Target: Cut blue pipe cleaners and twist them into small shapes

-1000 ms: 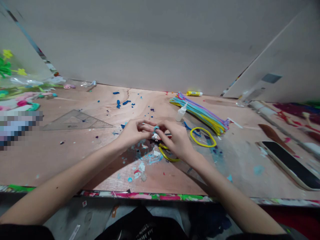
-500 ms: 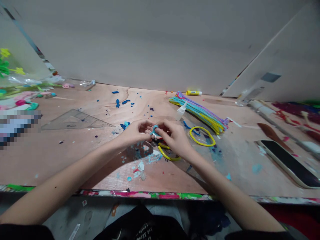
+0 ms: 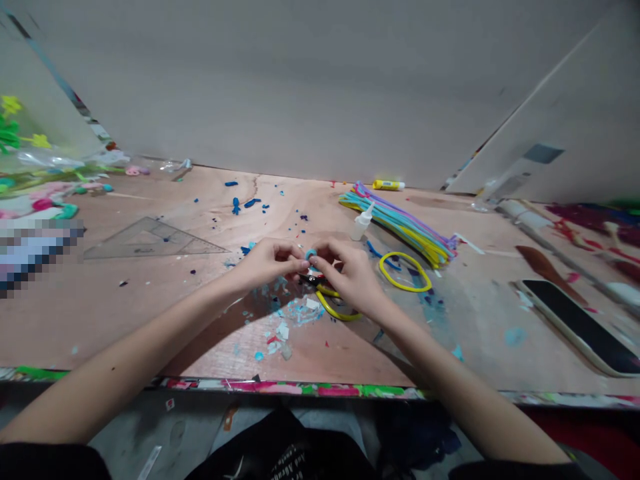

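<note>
A small light-blue curled piece point(image 3: 311, 254), like a ring of pipe cleaner, is pinched between the fingertips of both hands over the table. My left hand point(image 3: 265, 263) closes thumb and fingers on its left side. On the right side, my right hand point(image 3: 353, 272) grips it between thumb and forefinger. Fingers cover part of the piece. Just below them lie scissors with yellow handles point(image 3: 336, 311) and dark blades, partly hidden by my right hand. A white glue bottle point(image 3: 362, 224) with a pointed nozzle stands behind my right hand.
A bundle of coloured pipe cleaners point(image 3: 400, 227) lies behind a yellow ring point(image 3: 405, 272). At the back is a glue stick point(image 3: 389, 185). A clear set square point(image 3: 150, 240) rests to the left, a phone point(image 3: 580, 327) to the right. Blue and white scraps point(image 3: 283, 331) litter the middle.
My left fingers have closed in on the light-blue piece, thumb now near its edge. The piece shows less of its lower part. My right hand has barely moved.
</note>
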